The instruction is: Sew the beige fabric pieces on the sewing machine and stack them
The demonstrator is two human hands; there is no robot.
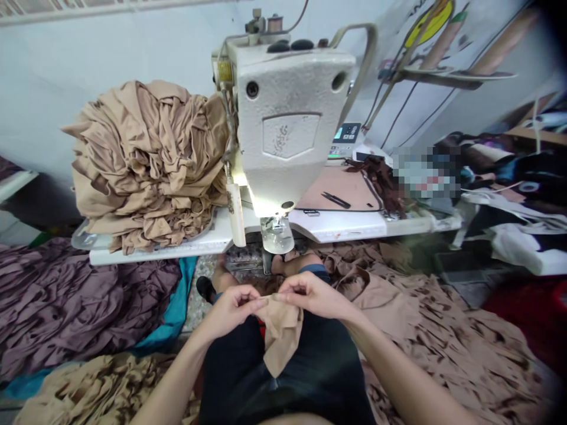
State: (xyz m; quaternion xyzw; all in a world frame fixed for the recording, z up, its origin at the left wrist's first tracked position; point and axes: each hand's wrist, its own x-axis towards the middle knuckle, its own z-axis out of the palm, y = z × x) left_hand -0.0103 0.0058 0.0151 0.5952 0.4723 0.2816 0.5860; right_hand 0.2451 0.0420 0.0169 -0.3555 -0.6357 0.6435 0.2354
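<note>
A small piece of beige fabric (282, 333) hangs over my lap, pinched along its upper edge by both hands. My left hand (234, 308) closes thumb and fingertips on the upper left of the cloth. On its upper right, my right hand (315, 295) grips the edge the same way, a short gap from the left. The cloth's lower end tapers to a point between my thighs. Just beyond my hands stands a white sewing machine (295, 112), its lit needle area (278, 227) over a narrow metal bed.
A tall heap of beige fabric (146, 153) sits left of the machine. Black thread snips (335, 200) lie on a pink mat (354, 186) at right. Purple fabric (84, 301) and more beige fabric (443, 330) are piled low on either side. Thread cones (445, 41) stand behind.
</note>
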